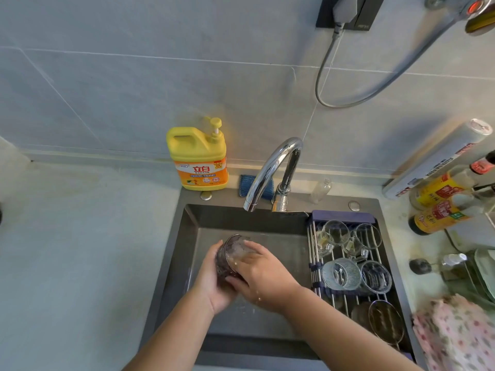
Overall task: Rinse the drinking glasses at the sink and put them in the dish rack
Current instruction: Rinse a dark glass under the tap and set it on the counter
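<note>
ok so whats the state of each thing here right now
glass: tilted over the sink, wet, held in both hands
left hand: grips the glass from below
right hand: fingers curled over the glass mouth
faucet: spout over the sink, no clear stream visible
dish rack: across the sink's right side, loaded
rack glasses: several resting on the rack
detergent bottle: upright behind the sink

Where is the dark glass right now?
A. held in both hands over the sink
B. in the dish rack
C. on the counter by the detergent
A: the left hand and right hand both grip the glass over the sink, apart from the dish rack.
</note>
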